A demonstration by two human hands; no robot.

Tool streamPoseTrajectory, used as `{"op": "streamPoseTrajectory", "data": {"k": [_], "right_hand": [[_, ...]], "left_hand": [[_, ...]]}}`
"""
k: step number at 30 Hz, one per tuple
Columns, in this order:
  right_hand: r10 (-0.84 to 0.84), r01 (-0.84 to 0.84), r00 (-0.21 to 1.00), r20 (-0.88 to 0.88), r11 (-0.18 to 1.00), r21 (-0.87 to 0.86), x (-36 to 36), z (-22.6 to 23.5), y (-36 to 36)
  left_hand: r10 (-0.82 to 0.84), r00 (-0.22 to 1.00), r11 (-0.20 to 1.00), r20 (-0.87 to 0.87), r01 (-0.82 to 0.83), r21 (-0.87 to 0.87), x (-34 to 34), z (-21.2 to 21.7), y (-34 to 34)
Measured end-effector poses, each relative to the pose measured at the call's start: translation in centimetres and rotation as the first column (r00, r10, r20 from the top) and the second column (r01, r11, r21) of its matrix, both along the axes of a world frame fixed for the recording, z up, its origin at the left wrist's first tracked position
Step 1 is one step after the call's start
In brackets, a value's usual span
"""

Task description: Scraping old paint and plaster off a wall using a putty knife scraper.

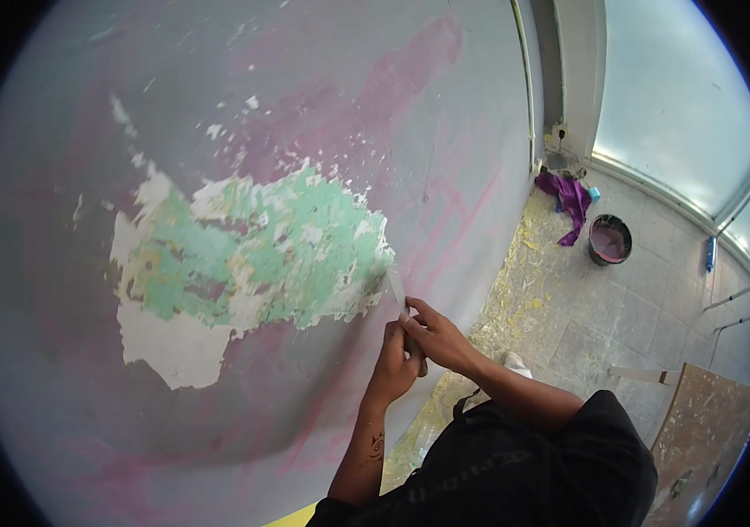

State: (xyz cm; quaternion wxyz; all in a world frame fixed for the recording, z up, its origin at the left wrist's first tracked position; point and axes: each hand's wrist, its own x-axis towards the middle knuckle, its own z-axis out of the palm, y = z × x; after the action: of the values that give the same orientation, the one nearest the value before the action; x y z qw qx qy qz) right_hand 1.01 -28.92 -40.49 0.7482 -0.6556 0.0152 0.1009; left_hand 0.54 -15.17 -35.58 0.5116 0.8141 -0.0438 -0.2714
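A scraper (396, 285) with a pale metal blade and a dark handle is gripped in both my hands. My left hand (394, 367) is closed around the handle from below. My right hand (434, 335) is closed on it higher up, near the base of the blade. The blade's tip meets the right edge of a ragged bare patch (287, 241), where green and white layers show. Around that patch the wall (322, 422) is grey with pink and purple smears. White chips are scattered above it.
Yellowish flakes litter the tiled floor (586, 307) along the wall. A black bucket (609, 240) with pinkish contents stands near a purple cloth (568, 204). At lower right is a worn wooden board (704, 439). A frosted glass panel (678, 114) rises at upper right.
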Motion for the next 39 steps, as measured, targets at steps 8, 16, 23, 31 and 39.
{"op": "streamPoseTrajectory", "data": {"k": [8, 16, 23, 31, 39], "right_hand": [[-0.185, 0.206, 0.971, -0.148, 0.969, 0.137, -1.4, 2.9, 0.6], [-0.218, 0.222, 0.964, 0.152, 0.975, -0.005, -1.2, 8.8, 0.4], [-0.251, 0.338, 0.904, 0.346, 0.914, -0.222, -1.0, 9.6, 1.3], [-0.271, 0.377, 0.882, 0.386, 0.896, -0.233, 0.0, 9.0, 2.0], [-0.286, 0.42, 0.824, 0.49, 0.887, -0.189, 0.8, 4.8, 4.7]], "left_hand": [[-0.071, 0.659, 0.983, 0.749, -0.079, 0.163, -3.9, 2.6, 4.8], [0.051, 0.042, 0.969, 0.998, -0.245, -0.04, -5.2, 8.6, 9.3], [-0.038, -0.394, 0.929, 0.918, -0.353, -0.113, -4.0, 10.1, 14.1], [-0.203, -0.468, 0.876, 0.86, -0.48, -0.055, -2.6, 8.0, 16.6], [-0.227, -0.491, 0.857, 0.841, -0.511, -0.067, -2.7, 7.2, 16.4]]}}
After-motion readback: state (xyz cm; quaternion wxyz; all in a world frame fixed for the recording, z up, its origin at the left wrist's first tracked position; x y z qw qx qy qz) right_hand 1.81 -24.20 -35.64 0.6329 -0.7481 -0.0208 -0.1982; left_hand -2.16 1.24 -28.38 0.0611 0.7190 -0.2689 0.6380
